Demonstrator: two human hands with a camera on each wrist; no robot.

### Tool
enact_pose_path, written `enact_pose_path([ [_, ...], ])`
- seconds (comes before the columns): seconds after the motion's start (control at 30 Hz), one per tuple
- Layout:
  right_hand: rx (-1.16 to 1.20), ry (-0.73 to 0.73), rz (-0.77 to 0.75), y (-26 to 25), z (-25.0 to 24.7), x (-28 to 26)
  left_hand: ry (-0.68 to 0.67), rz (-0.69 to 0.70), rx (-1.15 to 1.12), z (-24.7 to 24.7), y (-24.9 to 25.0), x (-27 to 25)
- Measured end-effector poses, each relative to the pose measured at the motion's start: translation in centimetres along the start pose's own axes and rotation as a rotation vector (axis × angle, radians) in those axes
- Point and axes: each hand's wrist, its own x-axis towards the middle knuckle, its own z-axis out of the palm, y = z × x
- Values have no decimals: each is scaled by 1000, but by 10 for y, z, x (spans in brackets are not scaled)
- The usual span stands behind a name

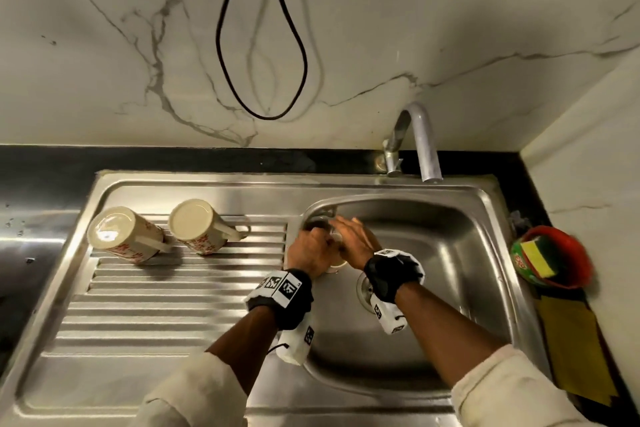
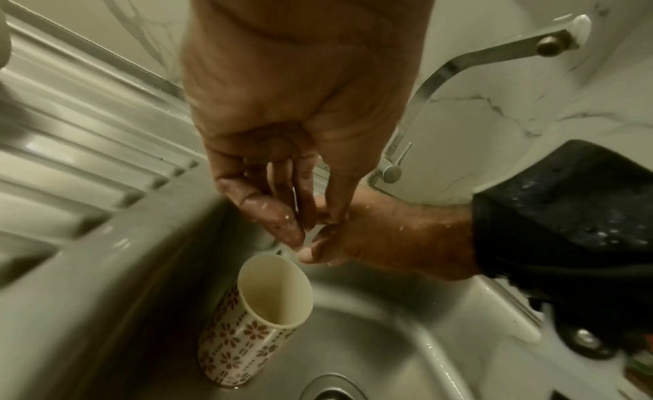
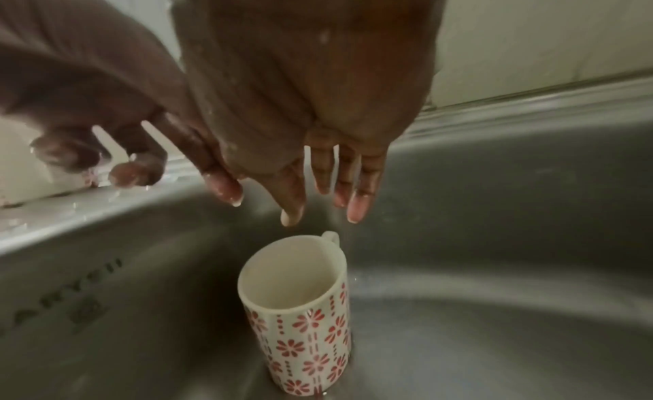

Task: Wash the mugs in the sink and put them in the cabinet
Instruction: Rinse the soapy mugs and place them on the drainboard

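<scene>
A cream mug with red flowers [image 3: 297,308] stands upright and empty on the floor of the sink basin [image 1: 450,253], at its left side; the mug [image 2: 261,316] sits just under both hands. My left hand [image 2: 290,219] hangs over it with wet, loosely bent fingers that hold nothing. My right hand [image 3: 318,199] is above the mug with straight wet fingers, and touches the left hand's fingers. In the head view the left hand [image 1: 313,243] and right hand [image 1: 346,229] cover most of the mug [image 1: 337,265]. Two more flowered mugs [image 1: 128,236] [image 1: 201,225] stand upside down on the drainboard.
The faucet [image 1: 419,142] stands at the back of the basin, with no water seen running. The drain [image 1: 365,288] lies right of the mug. A red holder with a sponge [image 1: 550,256] and a yellow cloth [image 1: 575,347] lie on the right counter. A black cable loop [image 1: 263,45] hangs on the wall.
</scene>
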Motion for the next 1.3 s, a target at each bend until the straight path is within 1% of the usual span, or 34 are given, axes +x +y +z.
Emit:
enact_pose_path([
  [0.1,-87,-34,-54,7,19,14,-64,-70,-17,9,-1,9],
  [0.23,-244,-57,-30,21,31,15,-167,-78,5,19,-1,14],
  [0.33,-303,-54,2,32,35,11,-138,-118,51,26,-2,16],
  [0.43,-313,-62,126,47,35,2,-167,-142,51,31,2,18],
  [0.5,-249,-97,230,55,36,-8,-198,-131,36,32,6,19],
  [0.6,-69,-150,446,57,36,-23,-219,-108,25,37,9,21],
  [0.7,239,-136,667,58,29,-36,-189,-81,81,37,16,19],
  [0.8,499,-46,770,63,15,-45,-118,-11,100,32,26,23],
  [0.87,627,80,847,66,1,-48,-80,38,67,25,40,25],
  [0.93,704,215,882,67,-18,-48,-49,89,26,18,58,28],
  [1.03,673,384,861,67,-49,-48,18,190,1,9,87,37],
  [1.1,657,469,847,66,-68,-52,47,230,-16,0,111,43],
  [1.2,583,542,860,62,-85,-57,111,261,-9,-11,143,54],
  [1.27,548,562,851,59,-86,-58,161,272,22,-15,155,60],
  [1.3,546,574,838,59,-85,-59,183,303,39,-16,161,62],
])
